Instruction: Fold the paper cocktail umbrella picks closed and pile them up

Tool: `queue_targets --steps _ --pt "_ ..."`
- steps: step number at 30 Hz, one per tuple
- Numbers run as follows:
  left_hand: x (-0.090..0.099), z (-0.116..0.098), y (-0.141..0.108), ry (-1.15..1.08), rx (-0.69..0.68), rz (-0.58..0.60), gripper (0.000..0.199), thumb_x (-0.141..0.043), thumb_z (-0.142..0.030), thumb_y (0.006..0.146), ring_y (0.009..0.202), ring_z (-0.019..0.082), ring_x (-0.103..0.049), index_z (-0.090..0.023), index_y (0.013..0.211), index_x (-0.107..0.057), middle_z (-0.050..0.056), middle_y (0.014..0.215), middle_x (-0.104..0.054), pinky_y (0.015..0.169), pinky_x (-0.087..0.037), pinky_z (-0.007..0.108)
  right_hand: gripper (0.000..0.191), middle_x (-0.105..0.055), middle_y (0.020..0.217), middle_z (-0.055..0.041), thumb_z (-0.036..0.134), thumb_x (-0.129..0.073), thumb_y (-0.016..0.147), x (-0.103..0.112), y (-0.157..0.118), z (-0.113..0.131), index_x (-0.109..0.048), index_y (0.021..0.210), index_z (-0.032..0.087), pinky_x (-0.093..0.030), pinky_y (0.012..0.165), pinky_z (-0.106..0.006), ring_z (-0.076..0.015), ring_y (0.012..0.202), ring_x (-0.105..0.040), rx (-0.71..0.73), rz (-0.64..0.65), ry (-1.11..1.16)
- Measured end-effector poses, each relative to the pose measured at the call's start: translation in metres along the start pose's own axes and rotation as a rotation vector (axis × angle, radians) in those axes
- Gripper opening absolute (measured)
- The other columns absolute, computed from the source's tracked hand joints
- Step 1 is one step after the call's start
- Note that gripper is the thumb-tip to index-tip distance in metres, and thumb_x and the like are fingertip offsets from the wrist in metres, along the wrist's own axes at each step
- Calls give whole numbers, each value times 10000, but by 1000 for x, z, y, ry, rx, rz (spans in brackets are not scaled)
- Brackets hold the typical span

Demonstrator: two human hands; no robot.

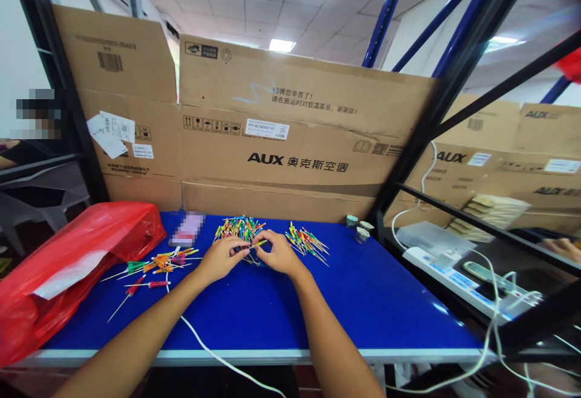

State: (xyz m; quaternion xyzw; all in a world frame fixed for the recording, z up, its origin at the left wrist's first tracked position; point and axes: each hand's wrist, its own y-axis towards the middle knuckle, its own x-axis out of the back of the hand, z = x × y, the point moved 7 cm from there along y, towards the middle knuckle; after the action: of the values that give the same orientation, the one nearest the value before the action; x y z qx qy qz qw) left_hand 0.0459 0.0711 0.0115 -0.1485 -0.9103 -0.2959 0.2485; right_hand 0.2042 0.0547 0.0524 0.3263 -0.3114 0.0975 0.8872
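Note:
Both hands meet over the blue table, at the front of a big pile of closed paper cocktail umbrellas [238, 227] in mixed colours. Between the fingertips is one slim yellow-green cocktail umbrella [260, 243]. My right hand [278, 254] pinches it with thumb and index finger. From the other side, my left hand [226, 257] closes its thumb and fingers at the stick end; the exact contact is too small to make out. A smaller bunch of cocktail umbrellas [305, 241] lies to the right. Looser, puffier cocktail umbrellas [166, 260] are scattered left of my left hand.
A red plastic bag [82, 265] covers the table's left side, near a blurred phone-like object [188, 228]. Several small cups [362, 234] stand at the back right. Cardboard [281, 138] walls the back. A white cable [213, 355] crosses the front edge; a power strip [467, 283] lies right.

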Motion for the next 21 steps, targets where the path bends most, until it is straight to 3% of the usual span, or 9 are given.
queue_targets --steps 3,10,15,21 --pt "-2 -6 -2 80 -40 54 233 -605 -331 896 617 164 -590 -273 1045 -775 32 859 -750 609 -400 246 115 -722 889 -28 197 -607 801 -8 -1 6 -699 869 211 -482 796 -300 -188 832 -640 23 28 34" --pt "6 -10 0 98 -45 -27 191 -621 -330 891 711 190 -630 -272 972 -784 40 917 -755 676 -417 260 104 -704 853 -23 244 -599 833 -13 0 1 -684 859 189 -475 746 -274 -174 791 -623 -8 50 98" --pt "13 -8 1 74 -2 -65 175 -653 -342 868 764 211 -648 -269 954 -787 40 908 -760 723 -433 270 95 -683 827 -21 248 -607 824 -7 1 -5 -672 842 181 -456 706 -260 -165 757 -593 -28 -7 103" --pt "21 1 1 72 67 -102 205 -619 -353 879 697 190 -647 -241 930 -783 29 851 -769 667 -432 261 105 -653 756 -8 265 -611 834 9 3 -17 -667 856 179 -416 631 -241 -140 658 -529 -73 -110 79"
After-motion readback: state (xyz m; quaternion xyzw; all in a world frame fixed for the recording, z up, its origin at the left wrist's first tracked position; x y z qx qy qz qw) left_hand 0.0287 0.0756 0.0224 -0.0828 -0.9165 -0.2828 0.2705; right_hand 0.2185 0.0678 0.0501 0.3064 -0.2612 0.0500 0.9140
